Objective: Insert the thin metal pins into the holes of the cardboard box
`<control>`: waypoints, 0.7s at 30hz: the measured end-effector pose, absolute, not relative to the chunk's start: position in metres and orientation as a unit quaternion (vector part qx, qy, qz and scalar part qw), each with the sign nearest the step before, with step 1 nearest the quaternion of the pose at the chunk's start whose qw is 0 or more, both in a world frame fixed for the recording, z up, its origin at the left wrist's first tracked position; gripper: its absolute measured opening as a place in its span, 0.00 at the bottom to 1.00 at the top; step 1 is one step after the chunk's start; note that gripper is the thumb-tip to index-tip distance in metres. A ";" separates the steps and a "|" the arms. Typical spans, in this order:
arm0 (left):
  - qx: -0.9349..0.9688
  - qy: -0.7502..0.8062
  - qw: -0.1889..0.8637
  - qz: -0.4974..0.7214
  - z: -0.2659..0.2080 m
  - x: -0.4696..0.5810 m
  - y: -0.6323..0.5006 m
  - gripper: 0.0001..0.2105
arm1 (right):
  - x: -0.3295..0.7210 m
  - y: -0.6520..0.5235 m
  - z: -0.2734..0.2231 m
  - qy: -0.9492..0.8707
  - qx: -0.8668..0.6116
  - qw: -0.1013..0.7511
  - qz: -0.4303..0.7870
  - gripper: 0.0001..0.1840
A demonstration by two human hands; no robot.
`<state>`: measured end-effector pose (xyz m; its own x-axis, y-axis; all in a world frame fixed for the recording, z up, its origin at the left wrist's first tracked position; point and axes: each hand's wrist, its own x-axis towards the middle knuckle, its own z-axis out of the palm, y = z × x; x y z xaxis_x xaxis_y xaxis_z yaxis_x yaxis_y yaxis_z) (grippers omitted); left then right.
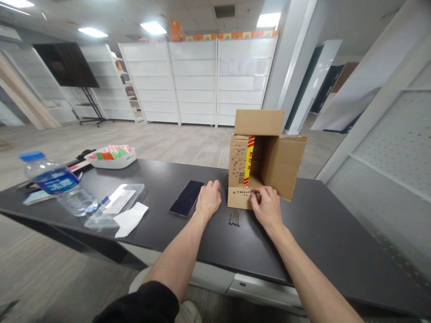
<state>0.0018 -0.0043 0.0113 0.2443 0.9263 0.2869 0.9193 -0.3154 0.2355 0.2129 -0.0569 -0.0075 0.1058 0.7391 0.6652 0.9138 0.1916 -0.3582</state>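
A cardboard box [280, 168] stands on its side on the dark table, its opening facing me with flaps spread. Small holes and dark metal heads dot its left flap, and a row of holes runs along the lower flap [235, 202]. My right hand [267, 206] is at this lower flap, thumb and forefinger pinched at its upper edge; anything between them is hidden. My left hand [208, 199] rests on the table with fingers curled, beside a black phone [186, 197]. Several thin metal nails or screws [235, 217] lie side by side in front of the box.
A water bottle [60, 184] with a blue cap stands at the left. Near it are a clear plastic case [126, 197], a white paper piece [132, 220] and a white basket [111, 160] of colourful items. White shelving [191, 83] lines the far side.
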 end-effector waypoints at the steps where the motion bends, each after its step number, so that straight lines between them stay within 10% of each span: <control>1: 0.789 0.585 0.010 0.188 0.012 0.002 -0.004 0.09 | 0.213 -0.057 -0.008 -0.660 -0.627 0.399 -0.107 0.09; 21: 0.790 0.582 0.005 0.192 0.010 0.002 -0.003 0.10 | 0.213 -0.054 -0.011 -0.659 -0.632 0.381 -0.146 0.09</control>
